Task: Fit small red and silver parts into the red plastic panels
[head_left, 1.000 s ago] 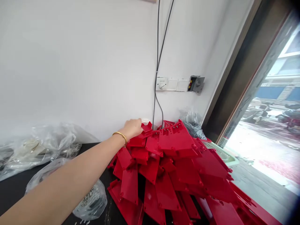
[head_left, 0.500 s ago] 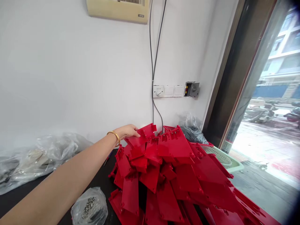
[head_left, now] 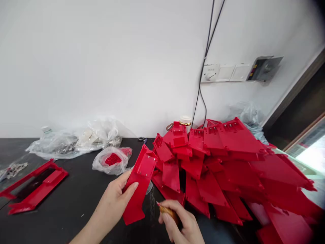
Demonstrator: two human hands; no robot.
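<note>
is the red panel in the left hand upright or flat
Tilted, nearer upright: the red plastic panel is held on end in the left hand, its top leaning toward the red pile.

Small workshop, black workbench, heaped red plastic panels (moulded, it seems), bagged parts

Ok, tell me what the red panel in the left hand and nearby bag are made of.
The panel looks like moulded rigid plastic: glossy opaque red, with crisp ribs and holes. The bag looks like thin clear polythene, shiny and crinkled, red parts showing through.
</note>
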